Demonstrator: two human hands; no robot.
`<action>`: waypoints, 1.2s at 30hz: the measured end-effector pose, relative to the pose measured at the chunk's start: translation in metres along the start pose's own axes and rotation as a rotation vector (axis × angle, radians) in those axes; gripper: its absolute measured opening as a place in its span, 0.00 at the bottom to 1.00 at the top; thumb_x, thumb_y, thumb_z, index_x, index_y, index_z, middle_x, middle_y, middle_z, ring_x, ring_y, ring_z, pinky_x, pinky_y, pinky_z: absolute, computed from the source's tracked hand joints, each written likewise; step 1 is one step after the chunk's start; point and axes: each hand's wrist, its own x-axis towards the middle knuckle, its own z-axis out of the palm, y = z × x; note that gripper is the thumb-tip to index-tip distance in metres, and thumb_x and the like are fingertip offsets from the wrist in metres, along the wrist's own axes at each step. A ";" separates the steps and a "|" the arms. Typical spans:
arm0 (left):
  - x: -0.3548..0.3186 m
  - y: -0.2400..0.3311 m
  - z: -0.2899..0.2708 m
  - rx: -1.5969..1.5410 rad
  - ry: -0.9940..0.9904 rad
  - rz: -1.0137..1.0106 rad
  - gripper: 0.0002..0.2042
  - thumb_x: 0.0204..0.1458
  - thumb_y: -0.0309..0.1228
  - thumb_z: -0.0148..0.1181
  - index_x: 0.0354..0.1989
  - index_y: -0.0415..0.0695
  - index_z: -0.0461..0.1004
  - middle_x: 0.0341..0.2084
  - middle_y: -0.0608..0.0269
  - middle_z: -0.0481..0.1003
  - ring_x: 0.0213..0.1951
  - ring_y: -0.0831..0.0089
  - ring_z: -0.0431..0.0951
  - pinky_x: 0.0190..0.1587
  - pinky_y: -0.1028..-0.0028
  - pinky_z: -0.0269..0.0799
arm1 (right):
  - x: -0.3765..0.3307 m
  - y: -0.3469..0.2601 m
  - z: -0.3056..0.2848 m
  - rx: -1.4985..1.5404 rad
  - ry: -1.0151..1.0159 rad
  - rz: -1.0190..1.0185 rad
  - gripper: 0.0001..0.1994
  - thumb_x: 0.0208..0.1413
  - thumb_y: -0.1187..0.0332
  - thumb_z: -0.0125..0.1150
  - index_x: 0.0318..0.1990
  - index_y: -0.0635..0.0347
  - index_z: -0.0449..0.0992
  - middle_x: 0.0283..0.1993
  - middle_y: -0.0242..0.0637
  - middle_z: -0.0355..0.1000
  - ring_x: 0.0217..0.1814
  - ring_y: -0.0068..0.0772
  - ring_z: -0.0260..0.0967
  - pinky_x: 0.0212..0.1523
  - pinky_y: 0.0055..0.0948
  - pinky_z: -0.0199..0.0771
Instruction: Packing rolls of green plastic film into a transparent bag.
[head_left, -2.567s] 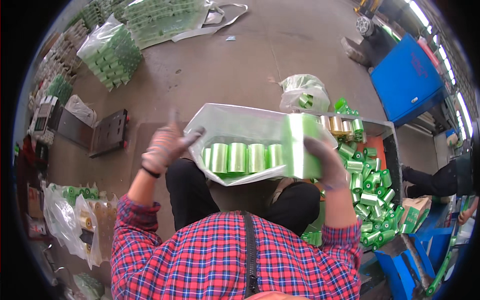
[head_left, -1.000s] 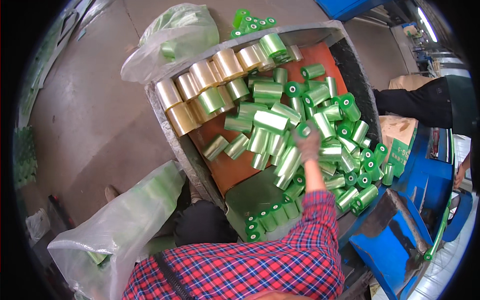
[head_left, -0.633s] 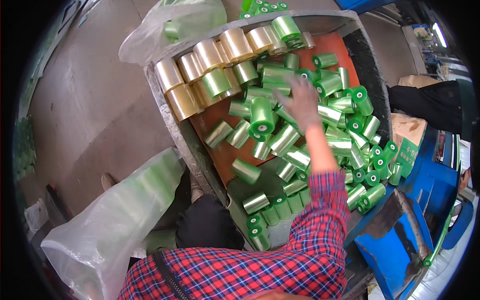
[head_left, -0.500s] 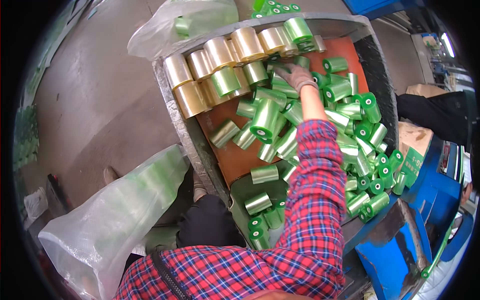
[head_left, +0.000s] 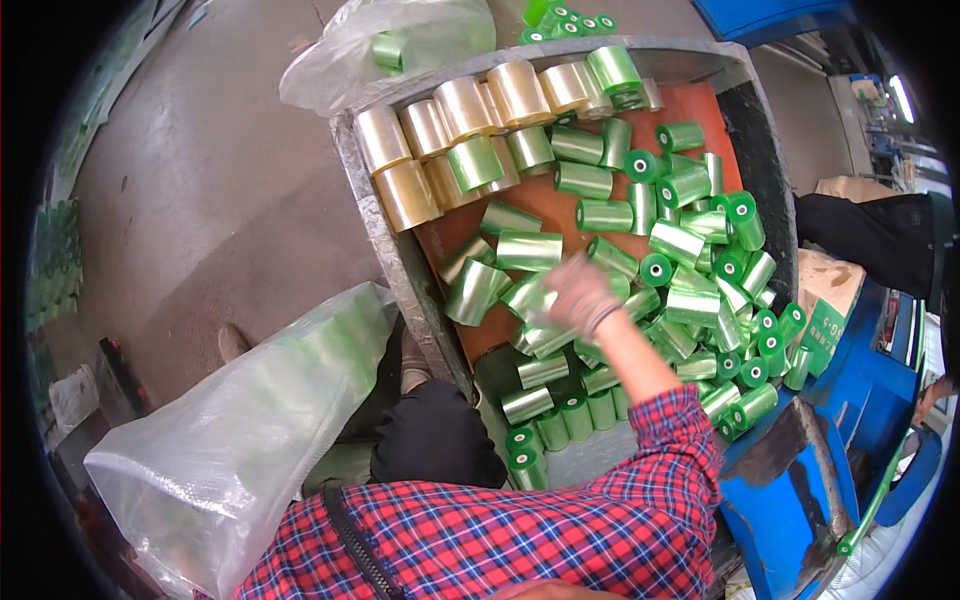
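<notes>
My right hand (head_left: 584,298), in a pale glove, is over the middle of a heap of green film rolls (head_left: 530,251) in a large bin (head_left: 408,280). Its fingers are smeared by motion, so whether they grip a roll cannot be told. Shiny green rolls lie tilted and crossed around it, some showing round end cores. Against the far left wall of the bin, wider amber film rolls (head_left: 462,108) stand stacked in rows, with a few green ones among them. My left hand is out of view.
A translucent plastic bag (head_left: 240,430) holding something green lies left of the bin. Another clear bag (head_left: 440,30) rests beyond the far wall. Blue metal parts (head_left: 770,520) and a brown sack (head_left: 835,290) stand at the right, near a person's dark-clothed leg (head_left: 870,235).
My right hand has drawn back from the far part of the bin toward me. Several green rolls in the middle have shifted, and more orange bin floor shows behind them.
</notes>
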 end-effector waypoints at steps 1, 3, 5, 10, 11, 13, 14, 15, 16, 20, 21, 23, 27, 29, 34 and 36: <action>0.002 0.000 0.001 0.001 0.000 -0.001 0.19 0.57 0.38 0.39 0.49 0.37 0.64 0.42 0.60 0.70 0.43 0.70 0.70 0.48 0.72 0.65 | -0.010 -0.029 0.003 -0.037 -0.188 -0.083 0.29 0.43 0.37 0.50 0.36 0.56 0.76 0.41 0.44 0.71 0.47 0.39 0.67 0.45 0.37 0.67; 0.006 -0.005 -0.001 -0.010 0.000 -0.002 0.19 0.57 0.38 0.39 0.49 0.37 0.65 0.42 0.60 0.70 0.43 0.70 0.70 0.48 0.72 0.65 | -0.007 -0.045 -0.003 -0.091 -0.375 -0.162 0.27 0.43 0.38 0.50 0.32 0.55 0.77 0.39 0.42 0.71 0.45 0.38 0.68 0.43 0.37 0.68; 0.006 -0.004 -0.001 -0.017 0.005 0.002 0.19 0.57 0.38 0.39 0.49 0.37 0.65 0.42 0.60 0.70 0.43 0.70 0.70 0.48 0.72 0.65 | 0.022 -0.035 -0.019 0.210 -0.001 0.121 0.26 0.43 0.39 0.51 0.31 0.55 0.77 0.37 0.40 0.72 0.44 0.37 0.67 0.43 0.38 0.67; 0.001 0.000 -0.007 -0.034 -0.002 0.021 0.19 0.57 0.38 0.40 0.49 0.37 0.65 0.42 0.60 0.70 0.42 0.70 0.70 0.48 0.72 0.65 | 0.129 0.019 -0.058 0.414 -0.108 0.262 0.41 0.34 0.38 0.58 0.50 0.63 0.67 0.52 0.49 0.65 0.52 0.42 0.64 0.51 0.34 0.64; 0.009 -0.005 0.002 -0.047 -0.024 0.025 0.19 0.57 0.38 0.40 0.49 0.37 0.65 0.42 0.60 0.70 0.42 0.70 0.70 0.48 0.72 0.65 | 0.166 0.032 -0.026 0.370 -0.021 0.110 0.41 0.34 0.38 0.57 0.50 0.64 0.68 0.51 0.50 0.65 0.51 0.43 0.66 0.52 0.34 0.65; 0.017 -0.010 0.010 -0.056 -0.060 0.036 0.19 0.57 0.38 0.40 0.49 0.37 0.65 0.42 0.60 0.70 0.42 0.70 0.70 0.48 0.72 0.65 | 0.200 0.034 0.041 0.420 0.191 0.348 0.29 0.42 0.51 0.58 0.49 0.63 0.69 0.51 0.51 0.65 0.51 0.45 0.66 0.51 0.37 0.66; 0.011 -0.011 0.003 -0.063 -0.053 0.047 0.19 0.57 0.38 0.40 0.49 0.37 0.65 0.41 0.60 0.70 0.42 0.70 0.70 0.48 0.72 0.65 | 0.192 0.020 0.033 0.421 0.200 0.297 0.25 0.44 0.56 0.57 0.48 0.63 0.69 0.51 0.51 0.65 0.52 0.45 0.65 0.51 0.38 0.66; 0.011 -0.012 -0.003 -0.071 -0.049 0.069 0.19 0.57 0.38 0.40 0.49 0.38 0.65 0.41 0.60 0.70 0.42 0.70 0.70 0.48 0.72 0.65 | 0.184 0.011 0.019 0.481 0.037 0.229 0.24 0.46 0.59 0.57 0.51 0.59 0.66 0.57 0.46 0.60 0.57 0.44 0.60 0.54 0.39 0.63; 0.013 -0.018 -0.005 -0.075 -0.059 0.069 0.19 0.57 0.38 0.40 0.49 0.38 0.65 0.41 0.60 0.71 0.42 0.70 0.70 0.48 0.72 0.65 | 0.167 0.002 0.008 0.432 -0.111 0.202 0.23 0.46 0.56 0.56 0.48 0.58 0.70 0.55 0.46 0.63 0.56 0.43 0.61 0.52 0.38 0.65; 0.026 -0.026 -0.016 -0.140 -0.117 0.128 0.18 0.57 0.38 0.40 0.49 0.38 0.65 0.41 0.60 0.71 0.42 0.70 0.70 0.48 0.72 0.65 | 0.073 -0.017 0.005 0.681 -0.058 0.195 0.37 0.36 0.40 0.59 0.47 0.64 0.69 0.46 0.49 0.69 0.49 0.41 0.67 0.50 0.34 0.63; 0.038 -0.024 -0.003 -0.150 -0.162 0.143 0.18 0.56 0.38 0.40 0.49 0.38 0.65 0.41 0.60 0.71 0.42 0.70 0.70 0.48 0.72 0.65 | 0.083 0.010 0.053 0.755 0.016 0.154 0.39 0.33 0.40 0.61 0.49 0.62 0.67 0.46 0.48 0.69 0.49 0.41 0.66 0.51 0.33 0.63; 0.050 -0.016 -0.002 -0.194 -0.201 0.196 0.18 0.56 0.38 0.40 0.48 0.38 0.65 0.41 0.60 0.71 0.42 0.70 0.70 0.48 0.72 0.65 | 0.044 -0.009 0.051 0.655 0.126 0.136 0.41 0.29 0.39 0.63 0.49 0.62 0.68 0.46 0.47 0.69 0.49 0.40 0.66 0.50 0.32 0.64; 0.071 0.003 0.003 -0.392 -0.444 0.398 0.18 0.56 0.38 0.41 0.48 0.38 0.65 0.41 0.60 0.71 0.42 0.70 0.70 0.48 0.72 0.65 | -0.011 -0.047 0.049 0.593 0.098 0.087 0.40 0.28 0.36 0.61 0.45 0.61 0.70 0.46 0.51 0.69 0.51 0.45 0.65 0.50 0.35 0.64; 0.028 0.055 0.022 0.301 0.114 0.649 0.13 0.53 0.33 0.47 0.40 0.37 0.71 0.35 0.61 0.73 0.40 0.75 0.70 0.45 0.77 0.64 | -0.071 -0.084 0.031 0.633 0.026 0.097 0.37 0.29 0.37 0.62 0.41 0.61 0.73 0.41 0.50 0.71 0.45 0.45 0.68 0.46 0.36 0.66; -0.082 0.172 0.064 0.003 -0.160 1.118 0.11 0.52 0.24 0.44 0.42 0.37 0.71 0.39 0.59 0.73 0.41 0.74 0.71 0.46 0.77 0.65 | -0.163 -0.072 0.135 1.779 0.549 0.175 0.27 0.48 0.49 0.56 0.49 0.61 0.68 0.45 0.36 0.68 0.44 0.30 0.64 0.47 0.32 0.62; -0.131 0.195 0.077 0.357 -0.369 1.423 0.13 0.53 0.29 0.45 0.44 0.37 0.69 0.39 0.52 0.72 0.42 0.65 0.73 0.48 0.72 0.65 | -0.199 -0.058 0.151 1.898 0.874 0.043 0.32 0.49 0.47 0.53 0.56 0.59 0.59 0.50 0.41 0.64 0.47 0.37 0.64 0.49 0.37 0.64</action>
